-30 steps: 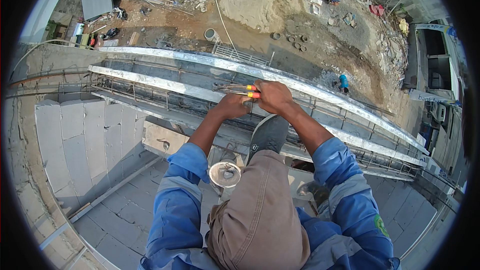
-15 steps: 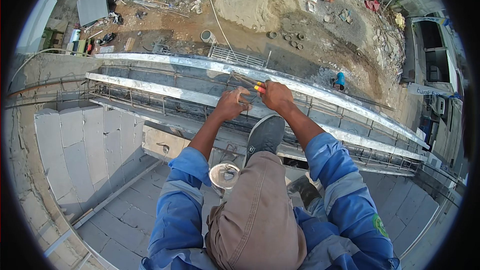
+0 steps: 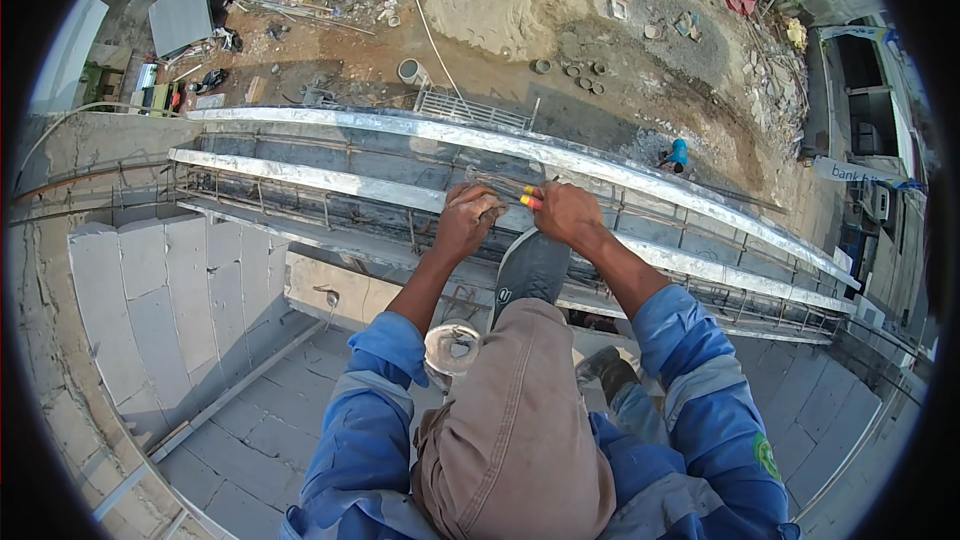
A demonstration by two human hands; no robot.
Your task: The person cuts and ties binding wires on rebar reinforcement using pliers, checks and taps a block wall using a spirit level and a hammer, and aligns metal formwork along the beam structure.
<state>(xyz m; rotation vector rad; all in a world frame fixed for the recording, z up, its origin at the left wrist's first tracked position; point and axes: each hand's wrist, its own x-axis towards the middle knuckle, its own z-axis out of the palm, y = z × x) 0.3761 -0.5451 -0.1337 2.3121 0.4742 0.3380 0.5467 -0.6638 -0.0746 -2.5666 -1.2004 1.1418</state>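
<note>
Daylight is bright — straight edges bow near the black rim.

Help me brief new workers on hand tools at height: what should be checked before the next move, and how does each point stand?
1. Tool held: ok, the right hand grips pliers with red-and-yellow handles.
2. Gloves on: not ok, the right hand and left hand are both bare.
3. Left fingers clear of the pliers' jaws: cannot tell, they are very close.
4. Dark grey shoe firmly planted: cannot tell, its sole is hidden.
5. Ground below free of people: not ok, a person in turquoise is beyond the outer formwork edge.
</note>
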